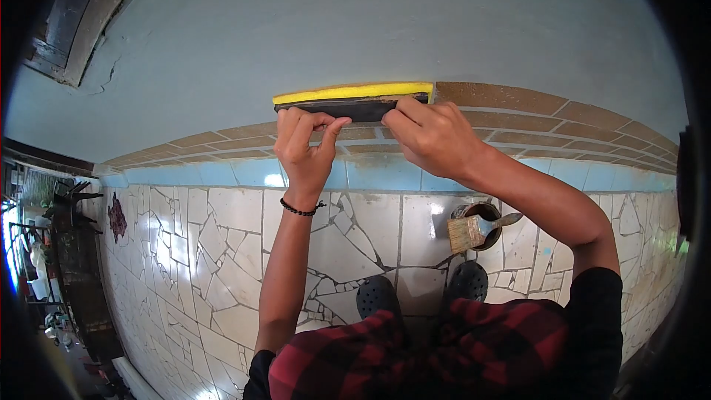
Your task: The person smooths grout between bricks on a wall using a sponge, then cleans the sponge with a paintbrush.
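A long, flat yellow foam block with a black backing (355,109) is held against the grey wall in the head view, in line with the top row of brown brick shapes (496,97). My left hand (302,150) grips its lower left part, fingers curled on the backing and thumb pointing right. Closed around the block's right part is my right hand (437,139), its thumb and fingers pinching the lower edge. The block's yellow side lies along the wall, so its front face is hidden.
A wide paintbrush (474,231) rests across a small round pot (485,211) on the broken-tile floor (222,252), right of the dark clogs (466,281). Pale blue tiles (381,175) run along the wall's foot. A wooden frame (81,22) is at upper left.
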